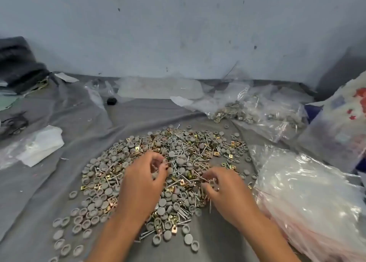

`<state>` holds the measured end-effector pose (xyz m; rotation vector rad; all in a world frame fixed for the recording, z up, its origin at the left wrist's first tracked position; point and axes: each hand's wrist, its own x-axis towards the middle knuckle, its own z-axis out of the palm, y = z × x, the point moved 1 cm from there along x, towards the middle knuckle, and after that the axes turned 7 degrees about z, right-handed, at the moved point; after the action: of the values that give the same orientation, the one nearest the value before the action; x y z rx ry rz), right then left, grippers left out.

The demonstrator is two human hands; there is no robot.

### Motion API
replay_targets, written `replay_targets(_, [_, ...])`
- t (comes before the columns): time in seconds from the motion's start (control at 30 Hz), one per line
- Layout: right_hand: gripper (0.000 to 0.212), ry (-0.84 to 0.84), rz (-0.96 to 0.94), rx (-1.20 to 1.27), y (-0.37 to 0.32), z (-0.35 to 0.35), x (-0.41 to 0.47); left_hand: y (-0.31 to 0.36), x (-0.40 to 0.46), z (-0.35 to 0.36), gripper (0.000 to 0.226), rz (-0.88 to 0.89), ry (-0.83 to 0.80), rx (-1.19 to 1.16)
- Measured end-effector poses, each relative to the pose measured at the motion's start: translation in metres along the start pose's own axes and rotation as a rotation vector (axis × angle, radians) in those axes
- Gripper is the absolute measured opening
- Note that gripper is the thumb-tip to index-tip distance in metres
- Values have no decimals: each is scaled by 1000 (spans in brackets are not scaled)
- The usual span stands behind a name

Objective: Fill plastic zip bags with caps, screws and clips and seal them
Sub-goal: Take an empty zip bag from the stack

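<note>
Two hands work in the middle of the heap. The right hand [223,188] pinches a few screws between thumb and curled fingers, their shanks poking out below the grip; the left hand [144,180] has its fingers curled as if pinching small parts, though what it holds I cannot tell.

Under both hands lies the mixed pile [164,172] of grey caps [162,203], silver screws [183,214] and brass clips [138,148], spread on a grey cloth [49,192] over the worktop. To do this step well, I judge each hand should gather one kind at a time and count as it goes, lifting screws by the shank so they don't tangle with the clips.

A stack of empty zip bags [309,198] lies just right of the pile, touching its edge, handy for the right hand. Filled bags [257,111] sit heaped at the far right, well apart from the hands. Stray caps trail off toward the near left. Bare cloth to the left and far centre leaves room for sweeping parts aside; a white wrapper [42,145] lies at the left, and a wall [178,34] closes the far side.
</note>
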<state>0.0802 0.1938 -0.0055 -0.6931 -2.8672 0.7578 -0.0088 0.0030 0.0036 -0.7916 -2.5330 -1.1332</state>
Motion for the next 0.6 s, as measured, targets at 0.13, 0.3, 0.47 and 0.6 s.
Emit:
replay_targets(0.13, [38, 251, 187, -328, 65, -54, -30, -11, 4, -6, 10, 41, 80, -89])
replay_targets(0.3, [38, 170, 478, -360, 124, -85, -54, -3, 2, -3, 10, 58, 60, -106])
replay_targets(0.47, [12, 343, 318, -35, 128, -74, -42, 7, -7, -2, 8, 74, 38, -102])
replay_targets(0.6, [26, 374, 236, 180, 125, -83, -42, 8, -12, 5, 10, 55, -42, -107])
